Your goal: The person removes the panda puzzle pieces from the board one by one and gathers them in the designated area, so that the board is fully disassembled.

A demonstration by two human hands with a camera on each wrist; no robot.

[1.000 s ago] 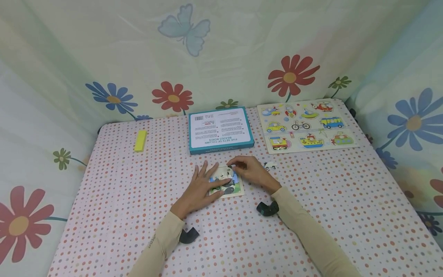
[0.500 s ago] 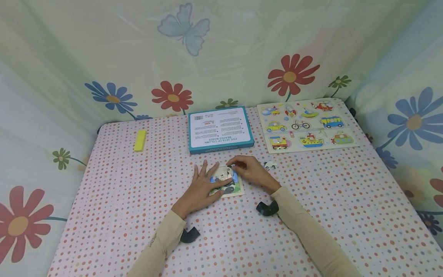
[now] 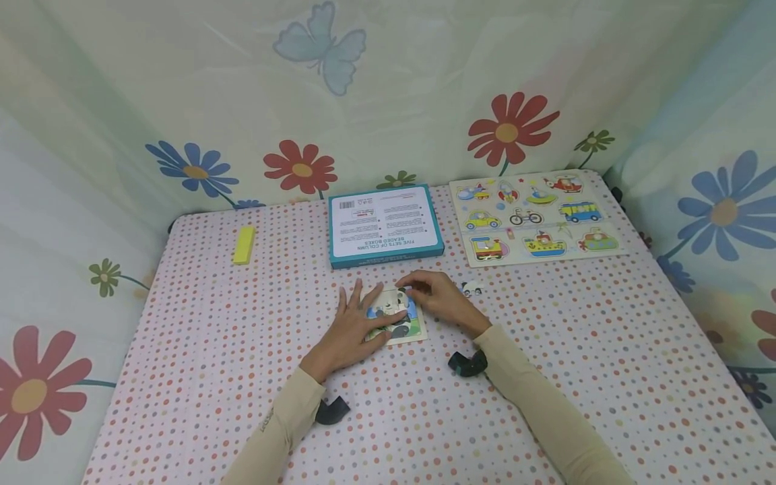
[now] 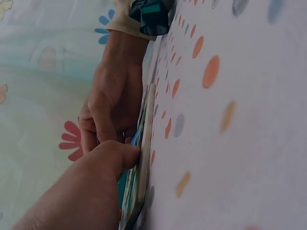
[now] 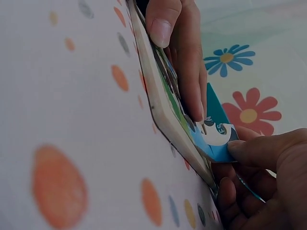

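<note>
A small wooden jigsaw puzzle board [image 3: 415,331] with a panda picture lies flat in front of me. My left hand [image 3: 347,337] rests over its left part with the fingers spread, the thumb and index finger lying across the picture and hiding some of it. At the upper right corner, my right hand [image 3: 445,303] pinches a blue and white puzzle piece [image 5: 218,147] with part of the panda's head on it. The right wrist view shows that piece tilted up from the board, its outer edge raised under the thumb. Just right of that hand lies a loose panda piece [image 3: 473,289].
Behind the board lies a teal and white box [image 3: 388,225]. To its right is a vehicle puzzle board [image 3: 539,232]; a yellow block [image 3: 244,245] lies at the back left. A dotted cloth [image 3: 200,377] covers the table, with a flowered curtain [image 3: 388,81] behind.
</note>
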